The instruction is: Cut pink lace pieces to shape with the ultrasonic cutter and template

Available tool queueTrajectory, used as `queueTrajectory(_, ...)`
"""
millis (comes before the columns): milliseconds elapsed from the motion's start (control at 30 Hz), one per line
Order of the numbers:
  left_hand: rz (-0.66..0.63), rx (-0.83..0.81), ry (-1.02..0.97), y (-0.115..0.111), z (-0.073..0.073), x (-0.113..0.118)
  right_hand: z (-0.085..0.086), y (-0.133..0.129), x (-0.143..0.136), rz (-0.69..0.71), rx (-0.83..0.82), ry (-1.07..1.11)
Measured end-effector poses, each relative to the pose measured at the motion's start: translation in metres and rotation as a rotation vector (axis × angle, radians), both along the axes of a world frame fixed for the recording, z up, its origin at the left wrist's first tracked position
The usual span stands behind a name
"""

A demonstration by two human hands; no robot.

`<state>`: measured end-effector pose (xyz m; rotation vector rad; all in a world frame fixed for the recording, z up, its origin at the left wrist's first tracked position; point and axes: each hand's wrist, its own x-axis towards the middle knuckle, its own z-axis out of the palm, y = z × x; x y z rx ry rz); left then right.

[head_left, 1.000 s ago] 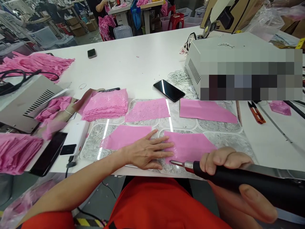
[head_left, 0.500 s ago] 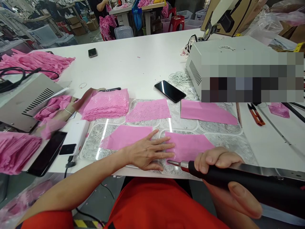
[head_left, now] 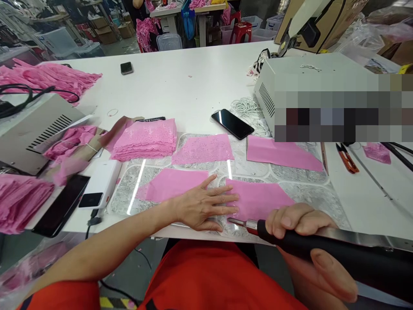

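Note:
My left hand point(head_left: 201, 204) lies flat with fingers spread, its fingertips on the left end of a pink fabric piece point(head_left: 258, 200). My right hand point(head_left: 303, 224) is wrapped around a black-handled tool point(head_left: 290, 241) with a slim metal tip. That tip points left, at the lower left edge of the same piece, close below my left fingers; whether it touches the cloth I cannot tell. Partly beside and behind my left hand is another pink piece point(head_left: 176, 183). Farther back lie a speckled pink lace piece point(head_left: 204, 148) and a plain pink piece point(head_left: 284, 155).
A stack of pink lace pieces point(head_left: 145, 140) stands at left. Behind the mat point(head_left: 309, 198) are a black phone point(head_left: 232, 123) and a grey machine box point(head_left: 264, 99). Orange-handled snips point(head_left: 347, 159) lie at right. A white power bank point(head_left: 103, 183) and dark tablet point(head_left: 61, 206) lie at left.
The view has shifted very slightly. Both hands, the tool and the fabric pieces look nearly the same as before.

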<state>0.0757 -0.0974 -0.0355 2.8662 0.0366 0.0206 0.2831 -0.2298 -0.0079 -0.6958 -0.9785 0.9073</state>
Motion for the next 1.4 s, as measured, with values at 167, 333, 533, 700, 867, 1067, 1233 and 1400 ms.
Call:
queueTrajectory(167, -0.009, 0.021, -0.050, -0.001, -0.003, 0.000, -0.002, -0.001, 0.000, -0.002, 0.007, -0.016)
queueTrajectory(333, 0.023, -0.009, -0.055, 0.000, 0.011, 0.001, -0.002, -0.003, 0.002, -0.074, -0.034, 0.029)
queueTrajectory(533, 0.166, -0.056, -0.076, 0.010, 0.033, -0.037, 0.000, -0.008, 0.000, -0.183, -0.094, 0.084)
queueTrajectory(700, 0.218, -0.034, 0.042, 0.009, 0.020, -0.079, -0.002, -0.005, -0.014, -0.217, -0.105, 0.099)
queueTrajectory(867, 0.212, 0.002, 0.069, 0.005, 0.009, -0.091, -0.003, 0.005, -0.026, -0.156, -0.052, 0.080)
queueTrajectory(1067, 0.195, 0.017, 0.036, 0.005, 0.005, -0.092, -0.007, 0.014, -0.035, -0.094, -0.004, 0.014)
queueTrajectory(1233, 0.199, 0.017, 0.026, 0.004, 0.004, -0.094, -0.007, 0.019, -0.044, -0.075, 0.005, 0.019)
queueTrajectory(1400, 0.211, -0.008, -0.032, 0.003, 0.001, -0.095, -0.007, 0.023, -0.050, -0.062, -0.005, -0.002)
